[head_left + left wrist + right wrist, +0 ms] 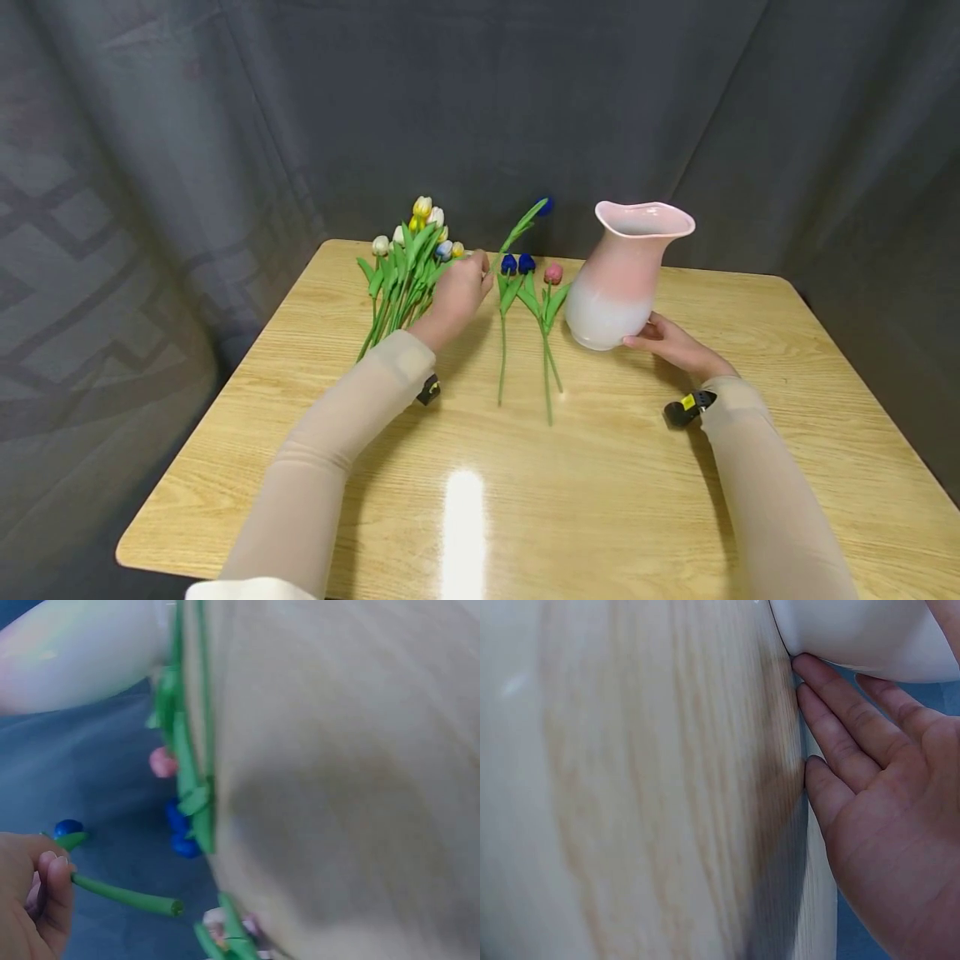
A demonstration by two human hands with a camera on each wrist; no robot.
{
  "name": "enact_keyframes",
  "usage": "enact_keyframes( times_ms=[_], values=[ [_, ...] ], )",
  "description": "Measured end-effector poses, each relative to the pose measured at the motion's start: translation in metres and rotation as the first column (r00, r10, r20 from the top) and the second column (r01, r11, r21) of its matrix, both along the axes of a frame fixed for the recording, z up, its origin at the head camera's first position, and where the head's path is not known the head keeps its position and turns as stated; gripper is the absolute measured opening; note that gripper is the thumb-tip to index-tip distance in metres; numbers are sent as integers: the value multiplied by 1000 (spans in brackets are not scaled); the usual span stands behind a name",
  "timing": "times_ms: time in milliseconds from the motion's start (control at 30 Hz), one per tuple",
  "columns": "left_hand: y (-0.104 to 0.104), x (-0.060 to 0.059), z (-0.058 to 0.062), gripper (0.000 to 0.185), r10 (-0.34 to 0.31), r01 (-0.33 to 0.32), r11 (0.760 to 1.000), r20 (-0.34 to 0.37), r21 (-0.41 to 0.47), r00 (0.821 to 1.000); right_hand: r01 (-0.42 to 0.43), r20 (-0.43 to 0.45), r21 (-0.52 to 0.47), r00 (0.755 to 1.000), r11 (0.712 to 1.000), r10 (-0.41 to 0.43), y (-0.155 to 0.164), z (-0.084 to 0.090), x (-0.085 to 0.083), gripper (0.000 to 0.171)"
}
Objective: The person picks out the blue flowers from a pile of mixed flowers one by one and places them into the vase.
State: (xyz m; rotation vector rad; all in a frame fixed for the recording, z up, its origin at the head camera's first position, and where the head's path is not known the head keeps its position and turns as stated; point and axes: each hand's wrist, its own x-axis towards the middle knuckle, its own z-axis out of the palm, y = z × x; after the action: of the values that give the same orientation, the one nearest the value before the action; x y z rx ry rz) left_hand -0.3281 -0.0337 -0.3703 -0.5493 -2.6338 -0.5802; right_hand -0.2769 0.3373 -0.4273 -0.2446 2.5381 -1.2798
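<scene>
Between thumb and fingers, my left hand [460,292] pinches the stem of a blue tulip [522,223]. Its flower points up and to the right in the head view; the cut stem end pokes out of the hand in the left wrist view. A pink and white vase [626,279] with a wavy rim stands right of centre. My right hand [678,346] is at its lower right side, the fingers [832,727] extended and the fingertips right at the base. Two blue tulips [517,264] and a pink tulip [553,273] lie between the hands.
A pile of white, yellow and pale blue tulips [405,275] lies to the left, near the left forearm. The wooden table [570,500] has its far edge just behind the flowers and vase. Dark grey curtains [480,108] hang around it.
</scene>
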Motion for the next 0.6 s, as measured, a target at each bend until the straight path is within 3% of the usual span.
enact_keyframes(
  times_ms=[133, 333, 500, 600],
  values=[
    [-7, 5, 14, 13, -30, 39, 988, -60, 153, 998, -7, 0, -17, 1000, 1000, 7, -2, 0, 0, 83],
    [-14, 17, 33, 16, -90, 146, 928, -177, 342, 980, -9, 18, -12, 1000, 1000, 9, -2, 1, 0, 86],
    [-10, 31, 39, 14, -198, 295, 862, -263, 412, 944, 6, 34, 10, 999, 1000, -6, -1, 3, 0, 90],
    [-5, 39, 37, 12, -280, 375, 823, -270, 426, 921, 10, 31, 16, 999, 1000, -10, 0, 3, -1, 90]
  ],
)
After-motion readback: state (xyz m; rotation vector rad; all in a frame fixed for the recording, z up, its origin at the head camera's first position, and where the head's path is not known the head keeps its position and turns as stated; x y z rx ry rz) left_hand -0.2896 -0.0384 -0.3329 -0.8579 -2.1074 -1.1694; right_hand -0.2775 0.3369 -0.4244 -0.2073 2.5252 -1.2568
